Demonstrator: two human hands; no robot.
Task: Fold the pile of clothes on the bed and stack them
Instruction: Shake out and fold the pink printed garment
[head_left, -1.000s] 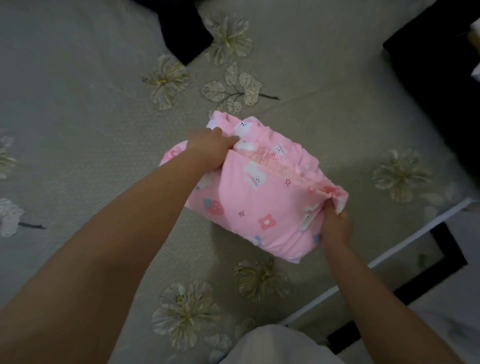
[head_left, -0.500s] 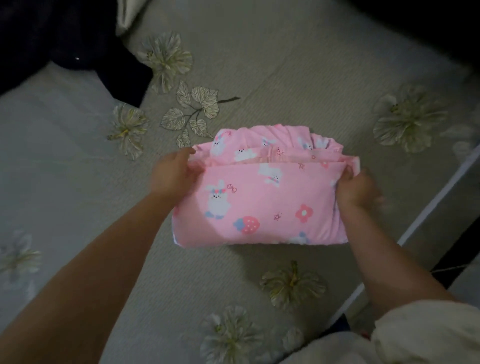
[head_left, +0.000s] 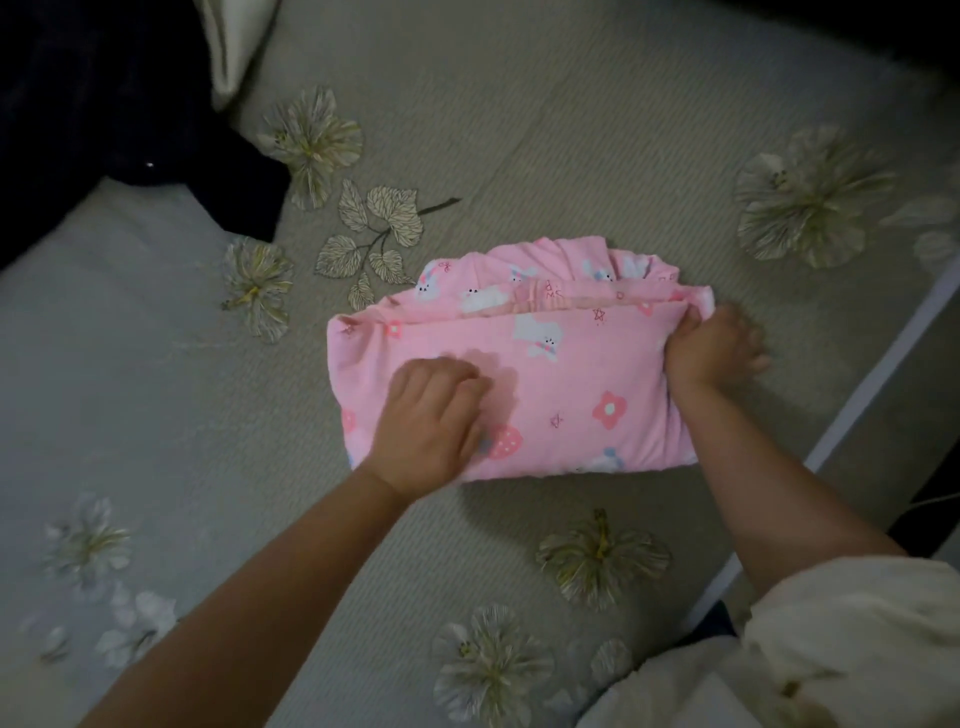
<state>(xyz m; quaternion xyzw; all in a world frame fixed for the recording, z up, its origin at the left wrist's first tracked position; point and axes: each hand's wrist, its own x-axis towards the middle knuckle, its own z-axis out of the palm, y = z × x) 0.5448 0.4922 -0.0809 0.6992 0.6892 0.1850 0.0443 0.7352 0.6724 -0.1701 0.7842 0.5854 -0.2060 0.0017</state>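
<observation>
A pink garment (head_left: 566, 384) printed with bunnies, flowers and strawberries lies folded into a thick rectangle in the middle of the bed (head_left: 519, 104). My left hand (head_left: 431, 421) rests on its near-left part, fingers loosely curled against the cloth and holding nothing. At the garment's right end my right hand (head_left: 711, 348) grips the upper right corner, fingers curled round the fabric edge.
A pile of dark clothes (head_left: 104, 104) sits at the far left, with a pale cloth (head_left: 234, 41) beside it. The bed's edge (head_left: 872, 374) runs diagonally at the right, dark floor beyond. My light sleeve (head_left: 831, 639) fills the lower right corner.
The garment was lowered flat onto the bed. My left hand let go of the left edge and came down on top of the fold. My right hand kept its hold.
</observation>
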